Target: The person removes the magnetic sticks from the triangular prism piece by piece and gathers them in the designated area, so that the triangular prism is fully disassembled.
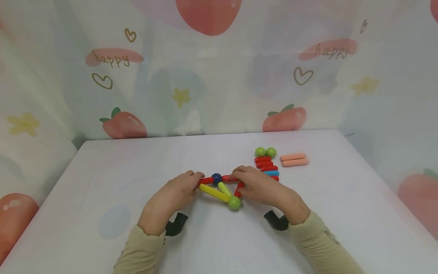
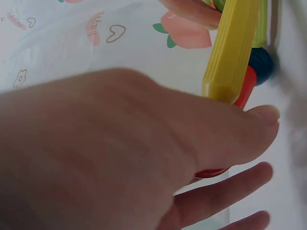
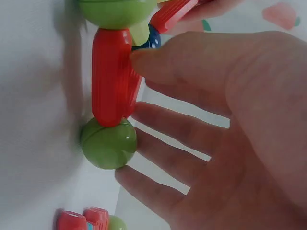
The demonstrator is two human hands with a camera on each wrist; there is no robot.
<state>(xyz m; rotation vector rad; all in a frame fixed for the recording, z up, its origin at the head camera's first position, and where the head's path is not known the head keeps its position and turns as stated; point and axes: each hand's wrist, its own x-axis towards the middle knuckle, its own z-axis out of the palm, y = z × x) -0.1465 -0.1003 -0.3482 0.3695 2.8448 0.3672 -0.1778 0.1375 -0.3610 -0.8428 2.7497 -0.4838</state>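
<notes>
Both hands hold a frame of rods and balls low over the table. My left hand (image 1: 178,190) pinches the left red rod (image 1: 207,180) near its outer end, with the yellow rod (image 2: 230,52) beside the thumb. That red rod leads to a dark blue ball (image 1: 216,178). A light green rod (image 1: 224,189) and the yellow rod run to a near green ball (image 1: 234,203). My right hand (image 1: 260,186) has its thumb on the right side's red rods (image 3: 111,76), fingertips against another green ball (image 3: 109,143), hidden in the head view.
Behind the right hand lie several short red rods (image 1: 264,164), a blue rod (image 1: 271,173) and two green balls (image 1: 265,152). Two peach rods (image 1: 294,160) lie farther right. Black curved pieces (image 1: 176,224) show at both wrists. A patterned curtain (image 1: 219,83) stands behind the white table (image 1: 154,156).
</notes>
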